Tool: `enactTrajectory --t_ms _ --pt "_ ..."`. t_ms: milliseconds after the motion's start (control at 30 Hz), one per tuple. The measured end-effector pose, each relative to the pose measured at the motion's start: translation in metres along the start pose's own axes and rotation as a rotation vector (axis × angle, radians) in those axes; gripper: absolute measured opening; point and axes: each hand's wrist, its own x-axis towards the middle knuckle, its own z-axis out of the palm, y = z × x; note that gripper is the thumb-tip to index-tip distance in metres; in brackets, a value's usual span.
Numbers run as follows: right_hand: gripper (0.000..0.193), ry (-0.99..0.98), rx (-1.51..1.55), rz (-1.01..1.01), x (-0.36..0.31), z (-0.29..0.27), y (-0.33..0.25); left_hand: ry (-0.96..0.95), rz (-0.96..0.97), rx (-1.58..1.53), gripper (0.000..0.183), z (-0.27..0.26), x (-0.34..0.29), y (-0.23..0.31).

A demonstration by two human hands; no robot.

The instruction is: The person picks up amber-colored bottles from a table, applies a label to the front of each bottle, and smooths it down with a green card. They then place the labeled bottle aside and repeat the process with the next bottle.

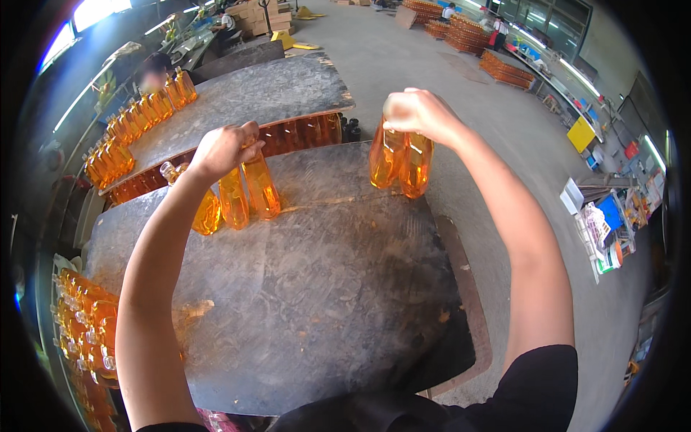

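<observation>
My left hand [229,149] is closed over the tops of amber bottles at the far left part of a dark, worn board [309,288]. Two of them, a middle bottle [233,199] and a right bottle [261,189], hang or stand right under its fingers. A third amber bottle [207,213] is beside them, partly behind my forearm, its clear neck showing. Over the board's far right corner, my right hand [421,115] grips two amber bottles by their necks, a left one [387,155] and a right one [415,165]. Their necks are hidden in my fingers.
Many amber bottles [86,317] crowd the near left. Beyond my board, a second board [252,90] lies over packed bottles [295,135], with a row of bottles [140,115] along its left edge. A person sits behind that row. A cluttered bench [604,216] lines the right side.
</observation>
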Motion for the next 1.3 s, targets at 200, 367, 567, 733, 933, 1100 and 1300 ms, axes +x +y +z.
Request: enactTrajectory --t_ms 200,367,567,733,933,1100,1300 --pt "0.028 -0.023 0.061 -0.052 0.048 0.018 0.045 0.003 0.043 -0.138 0.028 0.000 0.058 0.024" --pt "0.028 -0.061 0.089 -0.085 0.067 0.033 0.060 0.034 0.138 -0.174 0.032 0.019 0.111 0.044" --pt "0.032 -0.047 0.100 -0.199 0.075 0.048 0.068 -0.057 0.126 -0.159 0.031 0.034 0.149 0.061" --pt "0.063 -0.035 0.071 -0.105 0.065 0.042 0.069 -0.056 0.130 -0.202 0.032 0.046 0.149 0.048" --pt "0.077 0.028 0.049 -0.005 0.058 0.045 0.070 -0.083 0.125 -0.156 0.044 0.044 0.148 0.047" --pt "0.071 0.033 0.032 0.015 0.051 0.053 0.088 -0.103 0.086 -0.154 0.078 0.038 0.138 0.039" --pt "0.079 0.064 0.042 0.100 0.053 0.053 0.081 -0.002 0.051 -0.153 0.105 0.049 0.134 0.019"
